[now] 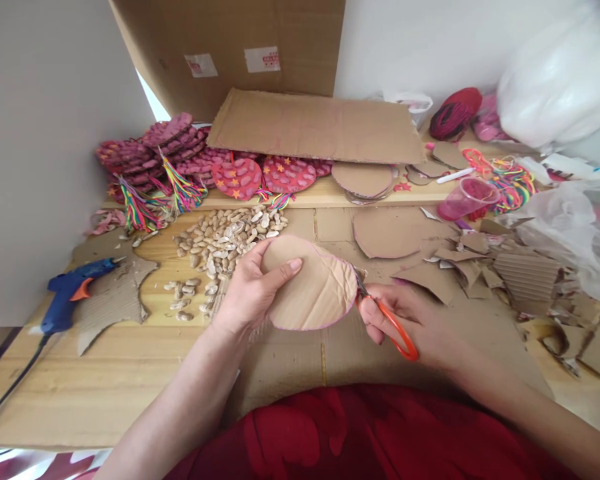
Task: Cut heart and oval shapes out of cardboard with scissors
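Observation:
My left hand (253, 287) grips a rounded cardboard piece (310, 287) by its left side, thumb on top and fingers underneath. A purple line runs along the edge of the piece, and its right part is creased. Closed around the orange handles of a pair of scissors (397, 330), my right hand (405, 323) is at the right edge of the cardboard. The scissor blades meet that edge near a small scrap; how far apart they are is hard to see. Beneath both hands lies a large flat cardboard sheet (290, 360).
Peanut shells (230, 233) lie in a heap at left, near a blue glue gun (77, 290) with its cord. Cardboard scraps (525, 280) pile up at right. Behind are red decorated pieces (235, 179), a cardboard panel (315, 127), a pink cup (467, 198) and coloured strings (513, 183).

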{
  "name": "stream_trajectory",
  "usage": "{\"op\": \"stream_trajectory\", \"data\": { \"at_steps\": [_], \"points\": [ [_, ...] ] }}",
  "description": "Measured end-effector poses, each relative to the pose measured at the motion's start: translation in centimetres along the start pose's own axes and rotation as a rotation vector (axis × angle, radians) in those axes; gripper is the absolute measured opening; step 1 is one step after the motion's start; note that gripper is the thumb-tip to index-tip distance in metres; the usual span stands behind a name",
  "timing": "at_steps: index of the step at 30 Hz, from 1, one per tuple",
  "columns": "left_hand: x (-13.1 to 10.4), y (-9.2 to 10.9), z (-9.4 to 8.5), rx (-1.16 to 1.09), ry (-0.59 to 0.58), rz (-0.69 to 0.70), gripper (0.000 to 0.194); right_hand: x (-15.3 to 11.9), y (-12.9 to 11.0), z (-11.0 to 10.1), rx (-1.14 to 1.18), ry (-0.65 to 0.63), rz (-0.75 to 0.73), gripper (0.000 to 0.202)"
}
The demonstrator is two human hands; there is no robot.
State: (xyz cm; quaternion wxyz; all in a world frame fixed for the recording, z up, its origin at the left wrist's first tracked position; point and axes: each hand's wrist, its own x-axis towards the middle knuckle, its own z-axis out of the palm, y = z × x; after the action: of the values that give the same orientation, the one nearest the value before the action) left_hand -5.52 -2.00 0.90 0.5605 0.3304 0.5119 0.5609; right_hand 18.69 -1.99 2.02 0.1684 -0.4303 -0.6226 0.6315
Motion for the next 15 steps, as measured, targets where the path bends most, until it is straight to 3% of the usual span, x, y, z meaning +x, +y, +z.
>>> {"op": "stream_trajectory", "data": {
  "at_steps": [15],
  "points": [
    [-0.03,-0.1,0.06,0.021,0.027,0.013,0.051,0.01,0.67,0.11,0.043,0.029,0.017,0.049]
  ]
}}
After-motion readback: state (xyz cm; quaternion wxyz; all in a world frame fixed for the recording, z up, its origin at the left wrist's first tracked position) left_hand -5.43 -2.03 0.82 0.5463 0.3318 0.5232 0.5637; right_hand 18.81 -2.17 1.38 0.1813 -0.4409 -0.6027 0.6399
